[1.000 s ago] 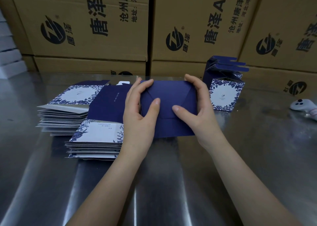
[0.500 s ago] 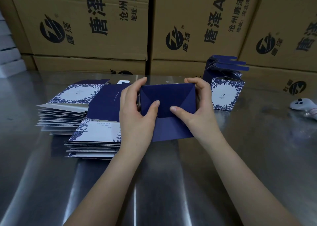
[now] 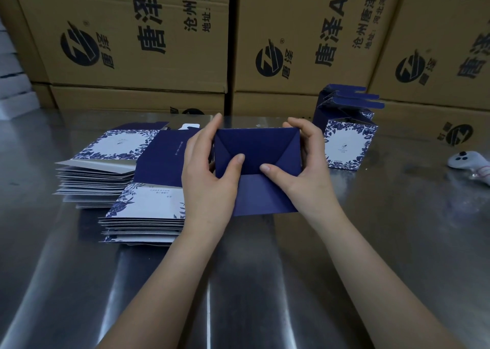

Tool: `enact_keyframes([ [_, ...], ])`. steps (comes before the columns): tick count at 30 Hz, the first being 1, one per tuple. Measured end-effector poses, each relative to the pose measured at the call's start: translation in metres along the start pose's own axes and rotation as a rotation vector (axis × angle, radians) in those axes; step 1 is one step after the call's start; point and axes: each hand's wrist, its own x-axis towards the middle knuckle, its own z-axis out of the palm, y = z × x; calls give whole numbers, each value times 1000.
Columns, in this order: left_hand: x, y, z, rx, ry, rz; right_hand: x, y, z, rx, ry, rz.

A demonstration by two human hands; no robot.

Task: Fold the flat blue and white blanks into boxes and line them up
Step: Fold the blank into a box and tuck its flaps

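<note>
Gripped at either end by the left hand [image 3: 209, 181] and right hand [image 3: 305, 176], the half-folded box [image 3: 256, 147] is held long axis crosswise, thumbs seemingly pressed on its flaps.

White controller [image 3: 468, 163] cut by right edge; print on blanks [image 3: 148, 203] illegible.

Brown cartons [image 3: 132, 43] (black logos) behind steel table [image 3: 265, 282]; white controller [image 3: 466, 160] right
</note>
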Motion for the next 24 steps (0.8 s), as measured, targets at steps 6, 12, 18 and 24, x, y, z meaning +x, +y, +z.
enact_keyframes([
  [6, 1, 0, 0, -34, -45, -16, -1, -1, 1, 49, -33, 27],
  [12, 1, 1, -1, -136, -98, -55, -2, -5, 0, 106, -61, 60],
  [18, -1, 6, -1, -321, -102, -52, 0, -14, -4, -211, -3, 84],
  [24, -2, 7, -1, -398, -219, -13, 0, -20, 1, -471, 115, 54],
])
